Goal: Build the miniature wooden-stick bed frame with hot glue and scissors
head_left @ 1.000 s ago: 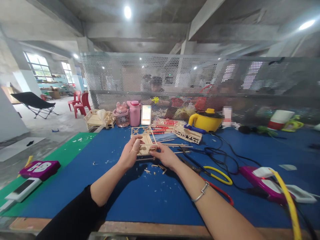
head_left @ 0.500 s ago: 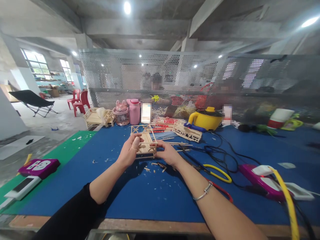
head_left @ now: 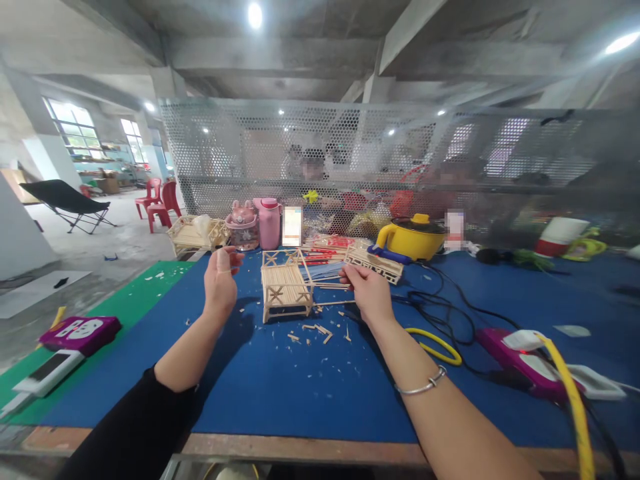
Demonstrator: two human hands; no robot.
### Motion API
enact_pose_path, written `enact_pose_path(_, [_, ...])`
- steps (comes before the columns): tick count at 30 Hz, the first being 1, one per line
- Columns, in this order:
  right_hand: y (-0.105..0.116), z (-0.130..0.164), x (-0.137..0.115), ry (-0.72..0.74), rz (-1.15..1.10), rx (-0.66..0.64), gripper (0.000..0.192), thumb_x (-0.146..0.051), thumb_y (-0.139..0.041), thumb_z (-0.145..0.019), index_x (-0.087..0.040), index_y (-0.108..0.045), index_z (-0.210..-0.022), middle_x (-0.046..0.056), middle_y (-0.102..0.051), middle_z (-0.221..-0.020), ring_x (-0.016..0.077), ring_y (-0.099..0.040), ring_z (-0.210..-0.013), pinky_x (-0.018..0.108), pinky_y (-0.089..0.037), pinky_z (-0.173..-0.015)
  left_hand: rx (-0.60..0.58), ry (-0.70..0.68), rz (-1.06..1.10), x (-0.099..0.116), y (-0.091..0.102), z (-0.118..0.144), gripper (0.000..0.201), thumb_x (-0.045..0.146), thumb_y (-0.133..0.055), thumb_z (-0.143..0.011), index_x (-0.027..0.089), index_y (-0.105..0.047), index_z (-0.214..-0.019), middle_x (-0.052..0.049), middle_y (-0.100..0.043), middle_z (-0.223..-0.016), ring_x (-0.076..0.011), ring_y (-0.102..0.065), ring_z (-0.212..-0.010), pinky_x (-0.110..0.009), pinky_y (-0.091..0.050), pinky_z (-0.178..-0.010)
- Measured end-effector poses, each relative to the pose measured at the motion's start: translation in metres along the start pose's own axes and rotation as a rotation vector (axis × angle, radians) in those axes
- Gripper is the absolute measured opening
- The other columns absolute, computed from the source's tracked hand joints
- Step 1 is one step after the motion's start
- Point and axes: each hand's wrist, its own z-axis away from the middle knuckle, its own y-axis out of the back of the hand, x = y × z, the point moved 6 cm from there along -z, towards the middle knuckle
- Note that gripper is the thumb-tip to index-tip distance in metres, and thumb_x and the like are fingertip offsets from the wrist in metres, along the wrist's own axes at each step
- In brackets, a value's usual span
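A small stick-built frame (head_left: 286, 290) is being left standing upright on the blue mat (head_left: 310, 393), between the two hands and touched by neither. The left hand (head_left: 220, 280) is being held raised beside it, fingertips pinched together, though on what cannot be told. The right hand (head_left: 369, 293) is being kept low over loose sticks (head_left: 333, 287), seemingly closed on one thin stick, apparently to feed the frame.

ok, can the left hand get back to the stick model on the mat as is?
Probably yes: the left hand is raised just left of the stick model, with only bare blue mat between them.
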Motion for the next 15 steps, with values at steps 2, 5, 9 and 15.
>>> enact_pose_path(2, [0.0,0.0,-0.001,0.014,0.005,-0.007,0.036,-0.051,-0.063,-0.069,-0.017,-0.071,-0.075,0.005,-0.07,-0.065,0.0194,-0.062,-0.061,0.028,-0.044,-0.055,0.042,0.032,-0.005,-0.007,0.007,-0.007,0.05,0.06,-0.032,-0.087,0.017,-0.054,-0.099,-0.005,-0.063,-0.084,-0.0147,-0.058,-0.072,-0.026,-0.044,-0.064])
enact_pose_path(5, [0.0,0.002,-0.005,0.044,0.026,-0.001,0.033,-0.049,-0.067,-0.067,-0.016,-0.068,-0.069,0.003,-0.067,-0.058,0.0169,-0.059,-0.055,0.028,-0.044,-0.056,0.033,0.061,-0.025,-0.016,0.007,-0.008,0.05,0.061,-0.035,-0.085,0.016,-0.056,-0.096,-0.005,-0.064,-0.081,-0.0143,-0.057,-0.068,-0.025,-0.043,-0.06])
enact_pose_path(9, [0.0,0.007,-0.013,0.084,0.074,0.007,0.039,-0.054,-0.058,-0.075,-0.019,-0.058,-0.06,0.001,-0.062,-0.052,0.0147,-0.056,-0.051,0.027,-0.043,-0.056,-0.051,0.052,-0.07,-0.018,-0.004,0.0,0.05,0.061,-0.038,-0.083,0.017,-0.058,-0.095,-0.005,-0.065,-0.081,-0.0154,-0.058,-0.071,-0.026,-0.043,-0.063])
enact_pose_path(15, [-0.002,0.014,-0.023,0.117,0.205,-0.034,0.053,-0.058,-0.041,-0.086,-0.022,-0.041,-0.046,-0.003,-0.044,-0.038,0.013,-0.046,-0.043,0.027,-0.037,-0.054,-0.2,-0.011,-0.14,-0.011,-0.017,0.009,0.045,0.057,-0.04,-0.085,0.018,-0.062,-0.091,-0.004,-0.065,-0.08,-0.0173,-0.059,-0.076,-0.028,-0.042,-0.068])
